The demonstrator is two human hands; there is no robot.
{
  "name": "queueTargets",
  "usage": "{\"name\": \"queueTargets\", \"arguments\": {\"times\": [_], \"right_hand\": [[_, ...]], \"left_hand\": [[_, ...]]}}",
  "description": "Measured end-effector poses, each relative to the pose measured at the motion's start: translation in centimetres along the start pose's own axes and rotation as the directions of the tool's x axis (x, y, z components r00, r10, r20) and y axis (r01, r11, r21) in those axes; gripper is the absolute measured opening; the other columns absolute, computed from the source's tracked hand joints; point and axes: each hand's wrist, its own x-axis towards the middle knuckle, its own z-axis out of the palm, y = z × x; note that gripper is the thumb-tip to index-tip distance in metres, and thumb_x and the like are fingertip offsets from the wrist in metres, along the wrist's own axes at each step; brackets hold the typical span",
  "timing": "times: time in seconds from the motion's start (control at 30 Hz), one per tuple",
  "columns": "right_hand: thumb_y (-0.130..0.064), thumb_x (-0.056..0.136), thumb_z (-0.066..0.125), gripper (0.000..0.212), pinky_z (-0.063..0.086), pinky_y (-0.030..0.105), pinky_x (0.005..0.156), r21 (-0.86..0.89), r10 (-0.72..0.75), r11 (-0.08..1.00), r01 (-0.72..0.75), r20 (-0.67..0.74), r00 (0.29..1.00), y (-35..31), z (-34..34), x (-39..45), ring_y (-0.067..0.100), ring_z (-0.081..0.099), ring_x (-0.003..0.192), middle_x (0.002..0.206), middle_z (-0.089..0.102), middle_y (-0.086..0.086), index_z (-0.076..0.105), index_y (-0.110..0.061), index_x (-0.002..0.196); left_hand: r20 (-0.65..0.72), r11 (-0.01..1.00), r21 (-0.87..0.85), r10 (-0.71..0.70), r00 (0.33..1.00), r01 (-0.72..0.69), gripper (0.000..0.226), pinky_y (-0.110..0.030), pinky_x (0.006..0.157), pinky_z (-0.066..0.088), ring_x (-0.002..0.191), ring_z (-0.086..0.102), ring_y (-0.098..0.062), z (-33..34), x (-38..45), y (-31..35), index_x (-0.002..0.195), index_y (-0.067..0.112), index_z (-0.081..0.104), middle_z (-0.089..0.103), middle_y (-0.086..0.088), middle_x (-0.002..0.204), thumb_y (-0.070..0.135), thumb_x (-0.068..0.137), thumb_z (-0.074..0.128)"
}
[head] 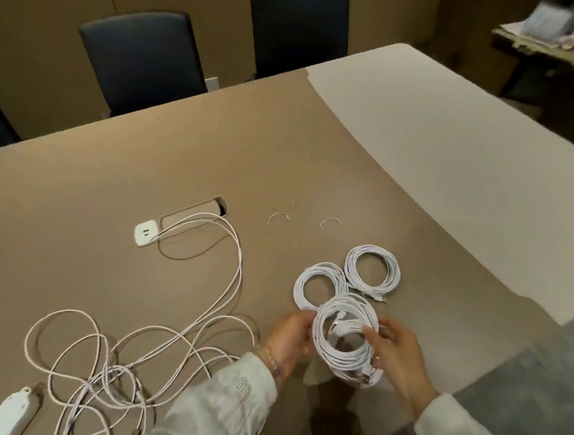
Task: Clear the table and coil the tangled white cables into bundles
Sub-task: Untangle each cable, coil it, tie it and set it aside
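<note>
Both hands hold one coiled white cable bundle [346, 338] just above the tan table [108, 203]. My left hand [291, 336] grips its left rim; my right hand [397, 349] pinches its right side, with a connector end hanging at the bottom. Two finished white coils lie flat beyond it: one [319, 285] partly under the held bundle, the other [372, 270] to its right. A loose tangle of white cables [122, 369] sprawls at the lower left, running up to a white charger block [145, 237].
A cable port flap [193, 215] sits in the table by the charger. Three small wire twist ties [281, 211] [330, 222] lie past the coils. A white power strip [10, 415] pokes in at the bottom left. Dark chairs [140, 58] stand along the far edge.
</note>
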Motion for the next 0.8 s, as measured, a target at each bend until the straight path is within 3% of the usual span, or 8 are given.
{"name": "queueTargets", "arguments": {"times": [0.1, 0.17, 0.27, 0.43, 0.5, 0.67, 0.8], "right_hand": [[-0.005, 0.087, 0.065, 0.015, 0.052, 0.046, 0.085, 0.012, 0.041, 0.999, -0.040, -0.061, 0.997, 0.9, -2.4, 2.0, 0.026, 0.068, 0.087, 0.096, 0.073, 0.010, 0.067, -0.019, 0.088], [-0.007, 0.086, 0.066, 0.015, 0.053, 0.044, 0.085, -0.040, 0.020, 0.999, -0.023, -0.065, 0.998, 1.1, -3.2, 2.7, 0.023, 0.068, 0.086, 0.093, 0.074, 0.003, 0.069, -0.021, 0.088], [-0.003, 0.085, 0.067, 0.021, 0.052, 0.036, 0.083, -0.168, -0.009, 0.986, 0.005, -0.022, 1.000, 1.5, -2.8, 3.5, 0.018, 0.067, 0.086, 0.091, 0.072, 0.000, 0.071, -0.015, 0.101], [0.005, 0.089, 0.058, 0.035, 0.048, 0.027, 0.082, -0.223, -0.051, 0.972, 0.072, 0.098, 0.994, 1.0, -0.6, 4.7, 0.015, 0.062, 0.094, 0.105, 0.068, 0.002, 0.062, -0.015, 0.117], [0.004, 0.090, 0.057, 0.036, 0.044, 0.022, 0.083, -0.266, -0.080, 0.958, 0.108, 0.115, 0.990, 1.1, 0.0, 5.3, 0.017, 0.061, 0.098, 0.107, 0.066, 0.004, 0.061, -0.013, 0.121], [-0.003, 0.086, 0.060, 0.044, 0.046, 0.037, 0.096, -0.504, -0.064, 0.855, 0.118, 0.124, 0.990, 2.1, 1.8, 6.9, 0.029, 0.060, 0.108, 0.116, 0.063, 0.012, 0.058, -0.014, 0.129], [-0.009, 0.082, 0.067, 0.051, 0.031, 0.039, 0.106, -0.643, -0.232, 0.744, 0.183, 0.009, 0.973, 1.0, 3.5, 5.0, 0.031, 0.036, 0.122, 0.129, 0.045, 0.014, 0.053, -0.014, 0.130]], "left_hand": [[0.067, 0.993, 0.116, -0.039, 0.997, 0.031, 0.017, -0.018, 0.053, 0.038, 0.060, 0.052, -0.009, 2.4, 1.4, -0.1, 0.084, 0.017, 0.067, 0.061, 0.002, 0.075, 0.021, 0.092, 0.053], [0.051, 0.983, 0.176, -0.055, 0.997, 0.045, 0.026, -0.017, 0.053, 0.039, 0.057, 0.051, -0.007, 3.2, 2.1, -0.2, 0.076, 0.018, 0.065, 0.062, 0.005, 0.067, 0.016, 0.096, 0.049], [0.004, 0.974, 0.203, -0.108, 0.994, 0.105, 0.023, -0.019, 0.068, 0.045, 0.070, 0.060, -0.005, 2.8, 3.4, -0.9, 0.081, 0.017, 0.065, 0.069, 0.012, 0.063, 0.011, 0.096, 0.048], [-0.109, 0.989, 0.112, -0.082, 0.991, 0.094, 0.026, -0.025, 0.078, 0.045, 0.103, 0.060, -0.013, 0.4, 4.9, -1.4, 0.111, 0.011, 0.066, 0.069, -0.001, 0.107, 0.008, 0.095, 0.045], [-0.154, 0.995, 0.068, -0.057, 0.986, 0.068, 0.025, -0.027, 0.080, 0.047, 0.099, 0.061, -0.014, -0.6, 5.3, -1.4, 0.104, 0.009, 0.066, 0.068, -0.004, 0.107, 0.004, 0.094, 0.044], [-0.202, 0.999, -0.002, -0.049, 0.978, 0.049, 0.021, -0.026, 0.079, 0.049, 0.098, 0.063, -0.019, -2.4, 5.1, -1.9, 0.097, 0.005, 0.065, 0.067, -0.011, 0.109, 0.000, 0.094, 0.045], [-0.244, 0.997, -0.076, -0.041, 0.969, 0.023, 0.023, -0.023, 0.070, 0.052, 0.090, 0.065, -0.019, -4.7, 3.3, -2.5, 0.112, -0.002, 0.063, 0.068, -0.014, 0.105, 0.001, 0.094, 0.048]]}}
